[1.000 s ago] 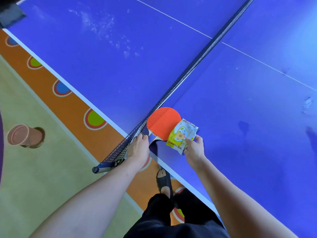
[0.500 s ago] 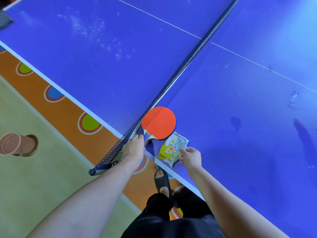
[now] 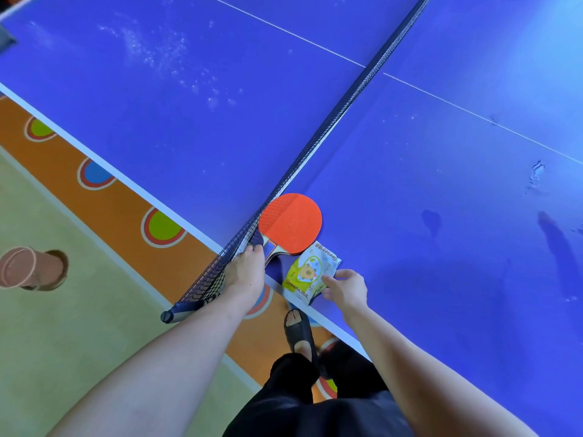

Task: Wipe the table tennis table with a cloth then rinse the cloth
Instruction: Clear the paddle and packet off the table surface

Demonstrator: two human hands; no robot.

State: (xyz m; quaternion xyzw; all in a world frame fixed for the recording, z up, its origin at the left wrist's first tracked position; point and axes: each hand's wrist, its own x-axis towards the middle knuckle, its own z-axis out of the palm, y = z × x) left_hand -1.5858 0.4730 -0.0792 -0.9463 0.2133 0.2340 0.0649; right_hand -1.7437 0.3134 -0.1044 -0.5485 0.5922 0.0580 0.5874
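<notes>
The blue table tennis table (image 3: 410, 190) shows white specks (image 3: 164, 55) on its left half and smudges (image 3: 536, 171) and dark marks (image 3: 430, 219) on its right half. A red paddle (image 3: 291, 222) lies against the net (image 3: 331, 121) near the table's side edge. Just below it lies a yellow and white wipes packet (image 3: 310, 272). My right hand (image 3: 347, 288) pinches the packet's near corner. My left hand (image 3: 247, 269) grips the net's top band beside the paddle handle, fingers curled. No loose cloth is visible.
The net post (image 3: 172, 314) sticks out past the table's edge. A pink bucket (image 3: 28, 266) stands on the floor at the left. My foot in a black sandal (image 3: 298, 329) is on the orange strip with coloured circles (image 3: 162, 228).
My right hand has drawn the packet off the paddle's side toward the table's near edge. My left hand has stayed at the net. The view has shifted slightly.
</notes>
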